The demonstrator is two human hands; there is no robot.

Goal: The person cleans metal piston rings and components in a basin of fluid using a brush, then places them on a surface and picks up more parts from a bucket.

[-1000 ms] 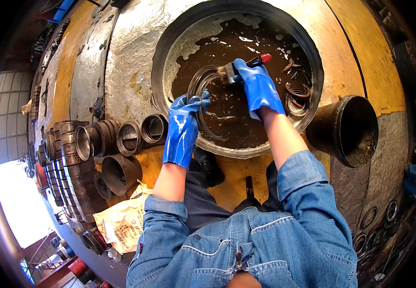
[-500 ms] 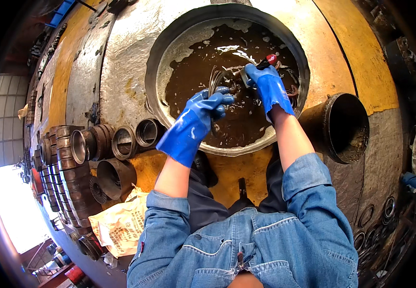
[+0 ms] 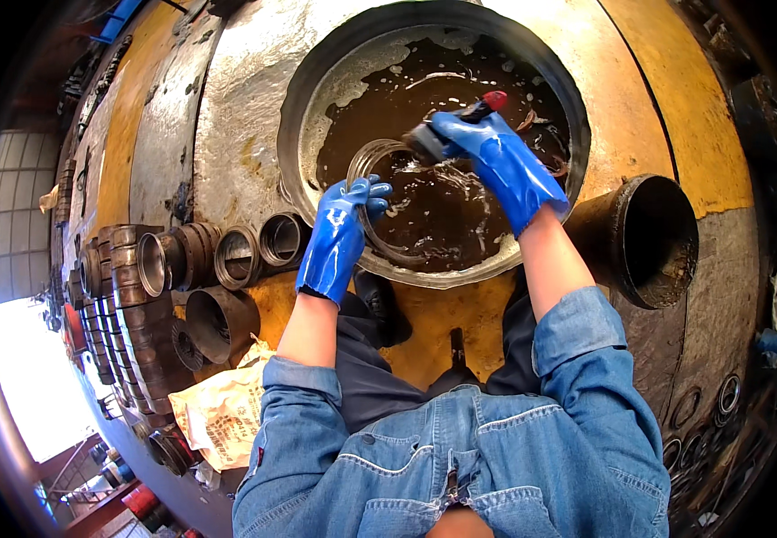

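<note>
Both my hands wear blue rubber gloves over a round tub (image 3: 295, 125) of brown, foamy liquid. My left hand (image 3: 341, 220) is closed round one side of a bundle of thin metal rings (image 3: 371, 154). The rings tilt over the near left part of the liquid, and their lower edge looks close to its surface. In my right hand (image 3: 494, 157) is a brush (image 3: 426, 142) with a dark, motion-blurred head and a red-ended handle. Its head is at the upper right of the rings; whether it touches them I cannot tell. More pale, curved pieces show in the liquid.
To the right of the tub a large dark metal cylinder (image 3: 659, 240) lies on its side. Metal sleeves (image 3: 238, 256) and stacked cylinders stand at the left, by a paper sack (image 3: 220, 408). Loose rings (image 3: 727, 394) lie at the far right. My legs straddle the near rim.
My left hand has moved left and turned the rings so their round shape shows. My right hand has brought the brush left and up, towards the rings.
</note>
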